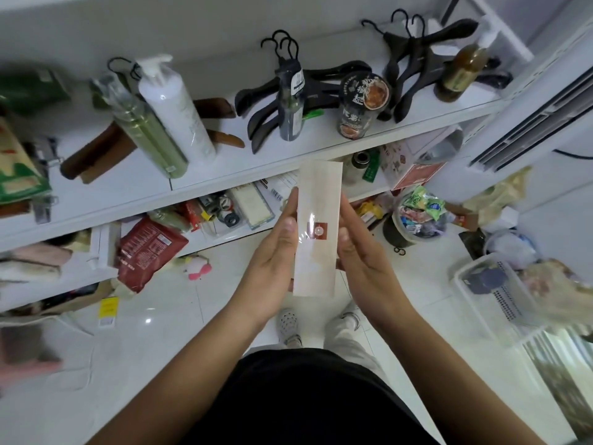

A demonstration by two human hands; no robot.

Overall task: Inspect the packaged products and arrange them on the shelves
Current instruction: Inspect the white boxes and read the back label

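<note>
Mid-inspection; both hands, left hand (272, 252) and right hand (359, 252), hold pale flat packet (316, 232) by its edges, fingers curled round it, above the floor; top shelf (288, 159) already stocked; packet not yet shelved.

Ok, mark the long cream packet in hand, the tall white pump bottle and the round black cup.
Long cream packet (319, 229): head view, red seal at its middle.
Tall white pump bottle (178, 117): head view, body.
Round black cup (369, 89): head view, printed lid.
</note>
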